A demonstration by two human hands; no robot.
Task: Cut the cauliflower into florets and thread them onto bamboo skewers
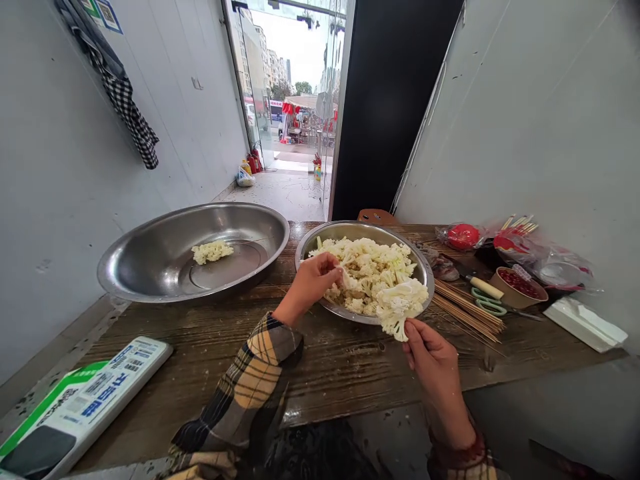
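A steel bowl (313, 253) full of cauliflower florets (365, 263) stands near the middle of the wooden table. Over its left part is my left hand (317, 280), its fingers closed on a small cauliflower piece. Below the bowl's right rim, my right hand (433, 353) pinches a skewer end beneath a bunch of cauliflower (400, 303); the skewer itself is largely hidden. At the left, a larger steel basin (155, 257) holds one cluster of skewered cauliflower (213, 251).
Loose wooden skewers (470, 310), a knife (485, 287), green-handled scissors (489, 303), a tub of red contents (520, 287) and a tissue pack (585, 323) lie to the right. A boxed item (95, 400) occupies the table's left front.
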